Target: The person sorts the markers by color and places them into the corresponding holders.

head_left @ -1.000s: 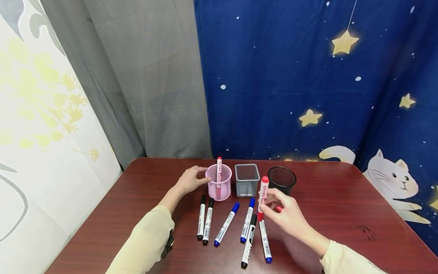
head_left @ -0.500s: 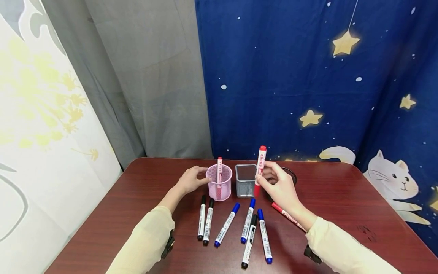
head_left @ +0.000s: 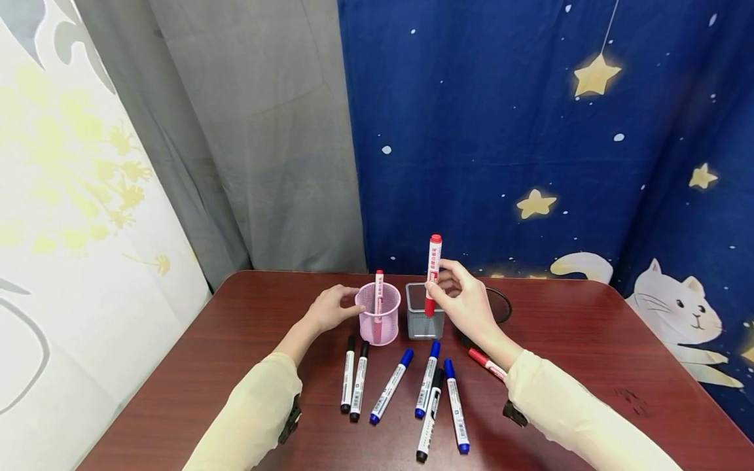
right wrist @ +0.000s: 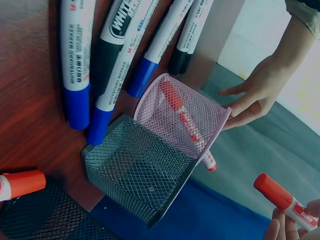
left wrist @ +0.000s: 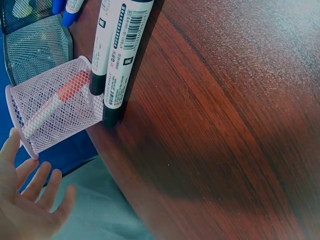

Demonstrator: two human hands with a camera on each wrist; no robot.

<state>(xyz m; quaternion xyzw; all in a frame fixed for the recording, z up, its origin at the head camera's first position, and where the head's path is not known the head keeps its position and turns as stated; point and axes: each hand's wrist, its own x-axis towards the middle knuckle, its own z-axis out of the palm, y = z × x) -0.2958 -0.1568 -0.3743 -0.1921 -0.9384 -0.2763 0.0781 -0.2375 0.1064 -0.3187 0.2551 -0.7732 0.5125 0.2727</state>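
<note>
My right hand [head_left: 465,297] pinches a red whiteboard marker [head_left: 434,258] upright, its red cap downward. In the head view it hangs over the grey square mesh pen holder [head_left: 425,325]; the right wrist view puts the marker [right wrist: 285,197] past the holders' mouths. My left hand [head_left: 330,309] touches the rim of the pink round mesh pen holder [head_left: 379,330] with thumb and index finger. In the left wrist view the remaining fingers [left wrist: 47,190] extend loosely, off the holder. Another red marker [head_left: 379,288] stands inside the pink holder.
A black round pen holder [head_left: 499,304] is partly hidden behind my right hand. Another red marker [head_left: 485,363] lies below the right forearm. In front lie blue markers [head_left: 391,386], more black markers [head_left: 347,376], and a thicker black one [head_left: 429,418] on the dark wooden table [head_left: 247,340].
My right hand has carried the red marker up and leftward, from in front of the black holder to over the grey one. The left hand has stayed at the pink holder.
</note>
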